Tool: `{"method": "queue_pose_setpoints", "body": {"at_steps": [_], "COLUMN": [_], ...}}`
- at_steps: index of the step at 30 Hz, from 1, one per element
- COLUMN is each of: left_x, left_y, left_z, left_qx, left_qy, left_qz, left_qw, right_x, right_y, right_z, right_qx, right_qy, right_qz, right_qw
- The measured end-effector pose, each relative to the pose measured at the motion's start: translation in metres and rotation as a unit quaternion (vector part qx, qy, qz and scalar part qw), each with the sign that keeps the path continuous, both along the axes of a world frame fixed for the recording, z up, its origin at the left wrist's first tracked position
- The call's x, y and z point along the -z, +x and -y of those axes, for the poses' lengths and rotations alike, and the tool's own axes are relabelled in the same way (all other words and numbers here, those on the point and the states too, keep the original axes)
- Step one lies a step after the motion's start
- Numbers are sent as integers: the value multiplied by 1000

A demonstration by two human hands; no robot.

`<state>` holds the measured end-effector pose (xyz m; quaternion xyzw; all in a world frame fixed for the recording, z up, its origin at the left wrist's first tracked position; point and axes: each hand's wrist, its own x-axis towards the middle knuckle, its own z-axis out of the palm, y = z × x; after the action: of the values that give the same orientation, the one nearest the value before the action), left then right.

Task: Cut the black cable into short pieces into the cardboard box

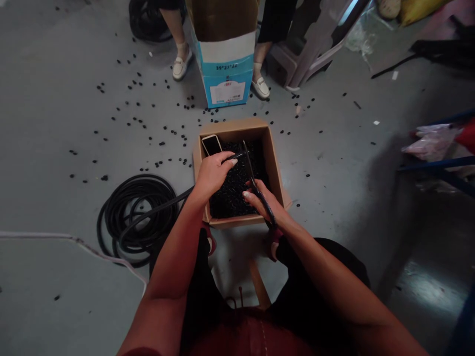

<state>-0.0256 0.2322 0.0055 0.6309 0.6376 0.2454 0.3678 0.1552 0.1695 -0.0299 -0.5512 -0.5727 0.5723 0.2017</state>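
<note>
My left hand (214, 173) grips a black corrugated tube (238, 155) above an open cardboard box (276, 173). The tube's end points right, and its length runs back under my left forearm to a coil (139, 217) on the floor. In my right hand (261, 198) are black scissors (251, 170), their blades pointing up and away, close to the tube's end. Many small black pieces (230, 195) fill the box below both hands. A phone (212, 145) leans in the box's far left corner.
A blue and white carton (227, 74) stands beyond the box, between another person's feet in white shoes (181, 64). A plastic stool (308, 49) is at its right. Small black rings dot the floor. A white cable (92, 249) lies at the left, a blue metal frame (438, 165) at the right.
</note>
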Motion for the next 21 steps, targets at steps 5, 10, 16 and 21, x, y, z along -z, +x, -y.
{"method": "queue_pose_setpoints", "body": {"at_steps": [5, 10, 16, 21], "left_x": [3, 5, 9, 11], "left_y": [2, 5, 6, 4], "left_z": [1, 1, 2, 1], "left_qx": [18, 35, 52, 58], "left_qy": [-6, -3, -1, -12], "left_qz": [-20, -35, -57, -70], "left_qw": [1000, 999, 997, 996], "right_x": [3, 3, 1, 7], "right_y": [0, 0, 3, 3], "right_z": [-2, -2, 0, 0], "right_qx": [9, 3, 2, -4], "right_qy": [-6, -12, 18, 33], "right_qz": [-4, 2, 20, 35], "right_qw": [1000, 1000, 1000, 999]}}
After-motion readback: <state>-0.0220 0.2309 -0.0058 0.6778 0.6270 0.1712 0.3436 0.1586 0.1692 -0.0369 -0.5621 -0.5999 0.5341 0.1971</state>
